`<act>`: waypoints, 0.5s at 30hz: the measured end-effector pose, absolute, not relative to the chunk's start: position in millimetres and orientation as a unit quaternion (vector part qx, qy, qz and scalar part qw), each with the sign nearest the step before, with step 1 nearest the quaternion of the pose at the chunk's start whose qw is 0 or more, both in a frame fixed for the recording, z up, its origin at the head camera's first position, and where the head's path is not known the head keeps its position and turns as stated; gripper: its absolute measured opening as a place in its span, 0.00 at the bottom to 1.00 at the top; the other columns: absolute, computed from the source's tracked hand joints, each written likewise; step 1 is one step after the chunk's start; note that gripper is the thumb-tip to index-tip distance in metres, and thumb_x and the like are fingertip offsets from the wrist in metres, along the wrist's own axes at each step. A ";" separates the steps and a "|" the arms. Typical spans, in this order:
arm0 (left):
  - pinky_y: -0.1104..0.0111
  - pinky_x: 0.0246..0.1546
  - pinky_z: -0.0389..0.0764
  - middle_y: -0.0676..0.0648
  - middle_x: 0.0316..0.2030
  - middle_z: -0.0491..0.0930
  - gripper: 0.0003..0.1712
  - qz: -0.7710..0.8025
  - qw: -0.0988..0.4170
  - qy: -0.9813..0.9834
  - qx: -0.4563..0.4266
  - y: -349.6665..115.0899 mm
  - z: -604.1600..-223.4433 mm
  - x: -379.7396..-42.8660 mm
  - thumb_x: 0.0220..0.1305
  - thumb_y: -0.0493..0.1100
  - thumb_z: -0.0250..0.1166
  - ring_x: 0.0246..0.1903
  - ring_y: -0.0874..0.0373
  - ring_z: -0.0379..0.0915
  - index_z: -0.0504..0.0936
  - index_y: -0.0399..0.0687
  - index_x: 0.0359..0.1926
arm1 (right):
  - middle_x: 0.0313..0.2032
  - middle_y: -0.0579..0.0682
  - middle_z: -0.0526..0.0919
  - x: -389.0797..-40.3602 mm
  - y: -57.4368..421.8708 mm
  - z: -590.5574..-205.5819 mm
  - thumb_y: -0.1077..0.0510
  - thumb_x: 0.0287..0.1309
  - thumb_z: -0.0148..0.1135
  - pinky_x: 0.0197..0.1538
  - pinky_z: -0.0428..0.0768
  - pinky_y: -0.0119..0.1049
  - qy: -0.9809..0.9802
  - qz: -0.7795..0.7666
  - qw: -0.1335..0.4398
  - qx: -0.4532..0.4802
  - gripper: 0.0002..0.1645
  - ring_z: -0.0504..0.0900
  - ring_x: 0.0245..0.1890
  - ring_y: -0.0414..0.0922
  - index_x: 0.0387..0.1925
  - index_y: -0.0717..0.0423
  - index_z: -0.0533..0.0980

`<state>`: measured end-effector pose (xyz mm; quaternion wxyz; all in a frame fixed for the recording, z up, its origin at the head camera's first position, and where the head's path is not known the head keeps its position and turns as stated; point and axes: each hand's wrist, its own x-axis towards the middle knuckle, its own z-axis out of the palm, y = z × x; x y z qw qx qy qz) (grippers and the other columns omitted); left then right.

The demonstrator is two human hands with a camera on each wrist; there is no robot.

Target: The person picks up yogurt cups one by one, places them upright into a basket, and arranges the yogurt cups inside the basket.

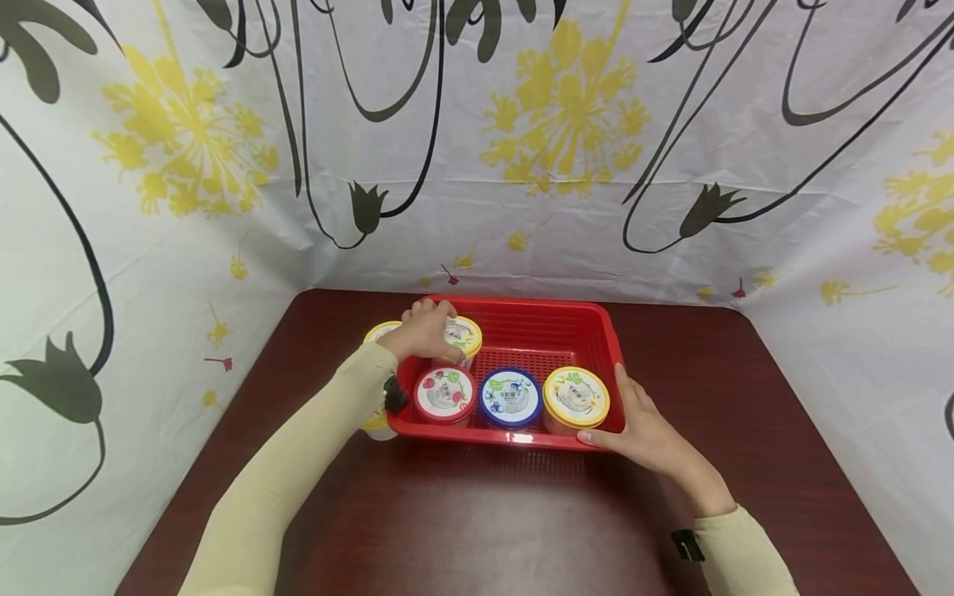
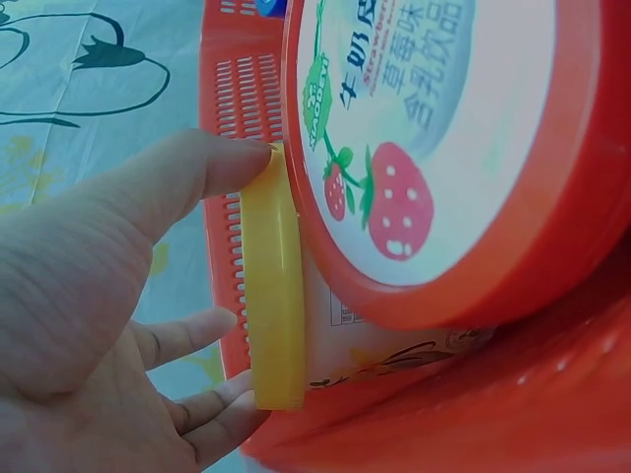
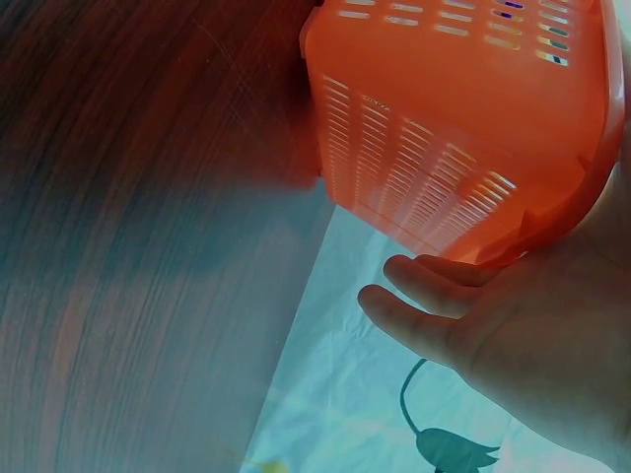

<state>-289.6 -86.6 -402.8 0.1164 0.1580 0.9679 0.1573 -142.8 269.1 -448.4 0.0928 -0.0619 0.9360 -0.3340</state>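
My left hand (image 1: 425,333) grips a tub with a yellow lid (image 1: 465,334) at the back left of a red plastic basket (image 1: 522,305). In the left wrist view, the thumb lies at one side of the yellow lid (image 2: 273,296) and fingertips at the other. Along the basket's front stand a red-lidded strawberry tub (image 1: 445,394), a blue-lidded tub (image 1: 510,399) and another yellow-lidded tub (image 1: 576,397). My right hand (image 1: 656,430) holds the basket's front right corner, thumb at the front rim and fingers along the outside of the right wall.
Left of the basket, partly hidden by the left arm, are a yellow-lidded tub (image 1: 382,330) at the back and another tub (image 1: 379,428) near the front corner. The basket stands on a dark wooden table (image 1: 477,513), with patterned white cloth (image 1: 462,223) behind and at both sides.
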 end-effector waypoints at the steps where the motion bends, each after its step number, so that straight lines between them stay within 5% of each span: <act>1: 0.50 0.61 0.62 0.39 0.57 0.67 0.46 0.156 0.117 0.968 0.157 -86.6 -402.5 -289.4 0.48 0.60 0.75 0.57 0.44 0.57 0.66 0.46 0.62 | 0.75 0.68 0.45 -142.7 269.1 -448.4 0.29 0.41 0.72 0.50 0.83 0.62 0.936 -0.334 0.093 -0.062 0.81 0.55 0.70 0.69 0.78 0.52 0.29; 15: 0.48 0.63 0.62 0.39 0.56 0.67 0.50 0.154 0.127 0.970 0.139 -88.6 -401.7 -285.4 0.46 0.63 0.75 0.58 0.44 0.58 0.64 0.45 0.64 | 0.74 0.68 0.46 -142.8 269.8 -448.9 0.30 0.42 0.73 0.50 0.83 0.61 0.935 -0.336 0.090 -0.067 0.80 0.55 0.69 0.68 0.78 0.51 0.29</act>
